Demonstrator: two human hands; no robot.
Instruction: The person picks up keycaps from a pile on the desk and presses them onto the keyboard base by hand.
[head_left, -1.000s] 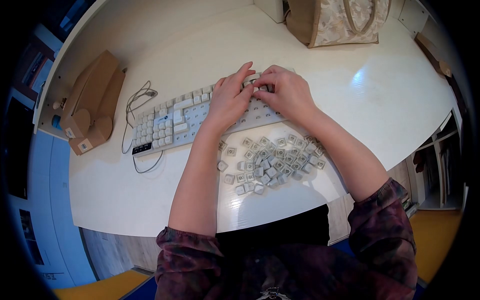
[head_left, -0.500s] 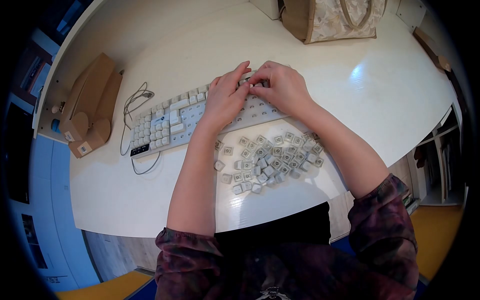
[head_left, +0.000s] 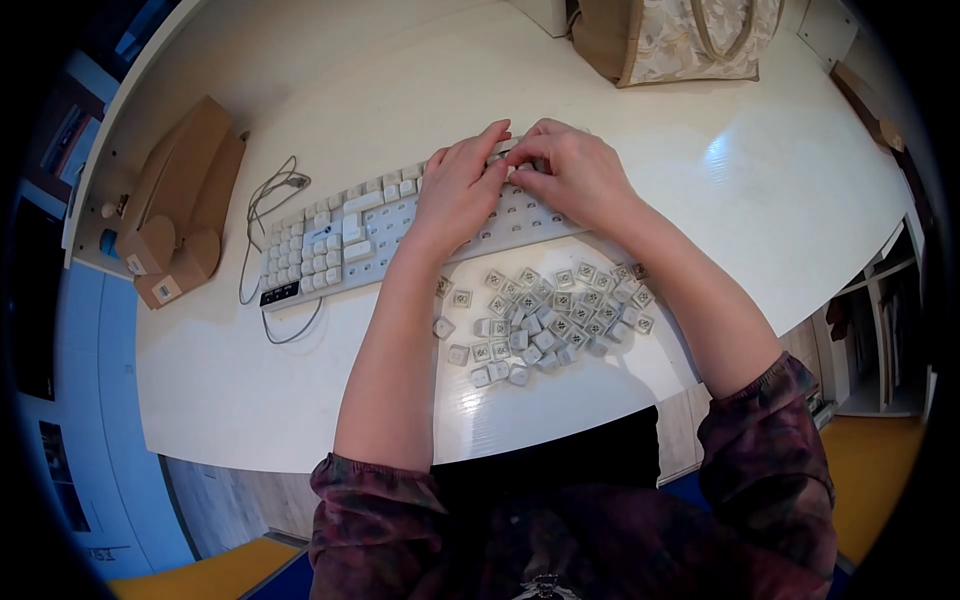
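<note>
A white keyboard [head_left: 384,236] lies slanted across the table, its left part and back row fitted with keycaps while bare switches show in the middle. Over its right half rests my left hand [head_left: 460,192], palm down with fingers stretched out and the thumb close to my right fingertips. My right hand [head_left: 580,172] pinches a small pale keycap [head_left: 512,172] at the back right of the keyboard; fingers partly cover it. Between my forearms, many loose keycaps [head_left: 560,326] lie in a pile, several turned underside up.
A cable [head_left: 252,208] curls beside the keyboard's left end. Brown cardboard boxes [head_left: 190,195] stand at the left of the white table [head_left: 240,400]. A patterned bag [head_left: 680,42] sits at the back, and a brown object [head_left: 866,105] lies along the right edge.
The view has shifted slightly. Both hands stay at the same place on the keyboard, with only small finger movement; the keycap pile looks the same.
</note>
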